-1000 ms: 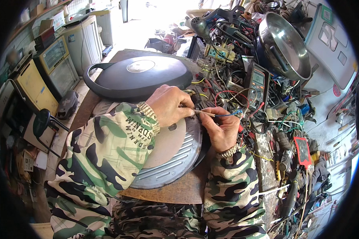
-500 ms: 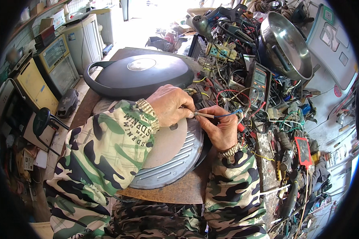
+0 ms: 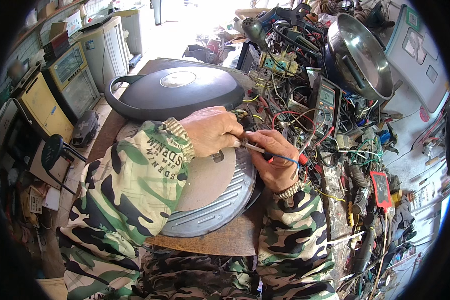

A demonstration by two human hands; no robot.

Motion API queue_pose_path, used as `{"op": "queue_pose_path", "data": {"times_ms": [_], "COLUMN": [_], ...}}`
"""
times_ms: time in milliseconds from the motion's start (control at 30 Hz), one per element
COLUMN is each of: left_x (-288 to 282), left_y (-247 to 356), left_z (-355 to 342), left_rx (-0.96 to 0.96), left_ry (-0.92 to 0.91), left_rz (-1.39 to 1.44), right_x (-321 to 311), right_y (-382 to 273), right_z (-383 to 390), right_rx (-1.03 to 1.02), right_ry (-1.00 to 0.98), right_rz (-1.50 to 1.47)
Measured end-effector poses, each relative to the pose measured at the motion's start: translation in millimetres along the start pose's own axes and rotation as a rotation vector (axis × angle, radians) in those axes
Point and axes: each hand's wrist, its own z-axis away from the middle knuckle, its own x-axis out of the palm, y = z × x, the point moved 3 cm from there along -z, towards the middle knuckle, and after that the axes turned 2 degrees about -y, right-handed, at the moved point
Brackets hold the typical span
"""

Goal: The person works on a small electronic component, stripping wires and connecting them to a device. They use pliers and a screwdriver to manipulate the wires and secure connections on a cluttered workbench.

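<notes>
My left hand (image 3: 211, 132) is closed, its thumb and fingers pinching near the end of a wire in a whitish sleeve (image 3: 256, 148). From the right, my right hand (image 3: 275, 159) pinches the same spot, the fingertips of both hands almost touching. Blue insulation (image 3: 287, 159) shows where the wire leaves the sleeve and crosses over my right hand. What lies between the fingertips is small and mostly hidden. Below my hands sits a round metal appliance part with a ribbed rim (image 3: 220, 217), a grey-brown disc (image 3: 207, 185) on it.
Behind my hands lies a dark oval lid with a handle (image 3: 185, 92). To the right, a multimeter (image 3: 327, 102) stands among tangled wires and tools, with a steel pan (image 3: 362, 57) beyond it. A red-framed paddle (image 3: 381, 190) is further right. The wooden table edge (image 3: 215, 246) is near me.
The right hand has turned slightly, and its fingers have come closer to the left fingertips. The sleeve now slants down to the right, and the blue wire bends over the hand.
</notes>
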Motion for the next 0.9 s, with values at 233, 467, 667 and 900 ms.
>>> {"op": "queue_pose_path", "data": {"times_ms": [233,467,667,900], "left_x": [4.0,-1.0,-3.3,-2.9], "left_y": [-17.0,-7.3,-9.8,-8.5], "left_z": [2.5,0.0,1.1,2.1], "left_rx": [0.128,0.065,0.048,0.059], "left_ry": [-0.025,-0.038,0.014,0.041], "left_rz": [0.029,0.069,0.057,0.034], "right_x": [6.0,2.6,9.6,9.3], "right_y": [-3.7,-4.5,-2.5,-6.4], "right_z": [-2.8,-1.1,-2.6,-6.1], "right_rx": [-0.177,-0.195,-0.222,-0.274], "right_ry": [-0.043,-0.033,-0.009,-0.053], "right_rz": [0.141,0.223,0.238,0.287]}}
